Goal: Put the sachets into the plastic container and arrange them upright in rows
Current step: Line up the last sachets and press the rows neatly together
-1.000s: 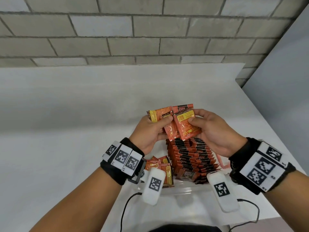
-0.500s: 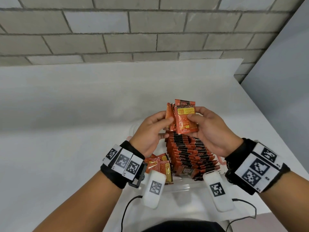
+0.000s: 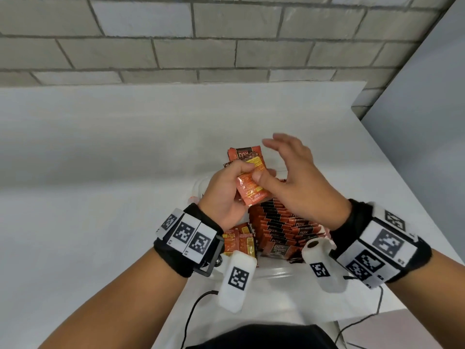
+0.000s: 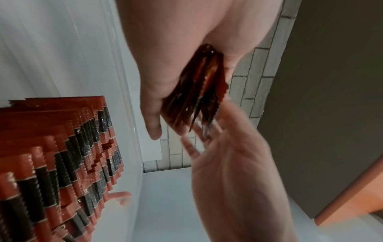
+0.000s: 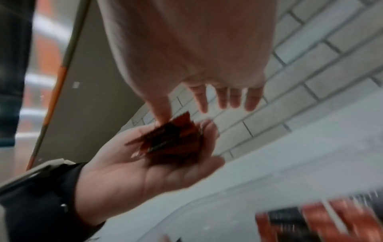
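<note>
My left hand (image 3: 230,187) grips a small stack of orange-and-black sachets (image 3: 251,180) above the clear plastic container (image 3: 276,273). In the left wrist view the stack (image 4: 199,91) sits between thumb and fingers, edges toward the camera. My right hand (image 3: 289,177) hovers beside the stack with fingers spread straight; its thumb touches the front sachet. The right wrist view, blurred, shows the left palm cupping the sachets (image 5: 176,140) under the right hand's straight fingers (image 5: 225,98). A long row of upright sachets (image 3: 279,225) fills the container below the hands. A few sachets (image 3: 239,241) lie at its left side.
The container stands on a white table (image 3: 113,185) near its front right corner. A grey brick wall (image 3: 201,39) runs behind the table, and a grey panel (image 3: 427,122) rises at the right. Cables (image 3: 191,313) hang from both wrist cameras over the front edge.
The right hand let go of the stack and spread its fingers. The left hand now holds the sachets alone, tilted and a little lower over the container.
</note>
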A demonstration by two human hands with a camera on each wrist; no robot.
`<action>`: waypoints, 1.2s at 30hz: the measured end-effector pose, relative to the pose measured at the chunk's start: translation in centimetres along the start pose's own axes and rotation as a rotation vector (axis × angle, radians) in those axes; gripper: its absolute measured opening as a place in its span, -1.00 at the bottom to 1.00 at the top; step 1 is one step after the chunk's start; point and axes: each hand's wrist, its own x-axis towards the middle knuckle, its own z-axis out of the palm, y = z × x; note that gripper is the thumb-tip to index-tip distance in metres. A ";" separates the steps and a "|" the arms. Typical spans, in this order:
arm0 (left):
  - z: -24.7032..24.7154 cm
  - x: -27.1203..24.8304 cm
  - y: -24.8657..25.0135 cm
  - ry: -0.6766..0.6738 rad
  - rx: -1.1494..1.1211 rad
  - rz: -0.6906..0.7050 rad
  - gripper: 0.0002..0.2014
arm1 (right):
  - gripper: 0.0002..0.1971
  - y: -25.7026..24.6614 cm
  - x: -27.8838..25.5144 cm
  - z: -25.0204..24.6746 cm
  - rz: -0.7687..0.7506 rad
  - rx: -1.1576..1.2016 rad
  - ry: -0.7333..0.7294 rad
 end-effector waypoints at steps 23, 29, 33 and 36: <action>0.0 -1.1 -1.1 -0.108 0.020 -0.031 -0.86 | -0.06 -0.6 -1.2 0.9 -0.165 -0.310 -0.137; 0.0 -1.1 -0.8 -0.161 0.030 -0.018 -0.85 | -0.04 -0.4 -1.2 0.3 -0.138 -0.184 -0.139; -0.3 -1.0 -0.6 -0.146 0.036 -0.035 -0.87 | -0.05 -0.2 -1.2 0.6 -0.138 -0.185 -0.148; -0.9 -1.0 -0.3 -0.155 0.014 -0.019 -0.86 | -0.10 -0.2 -1.3 -0.1 -0.070 -0.067 -0.152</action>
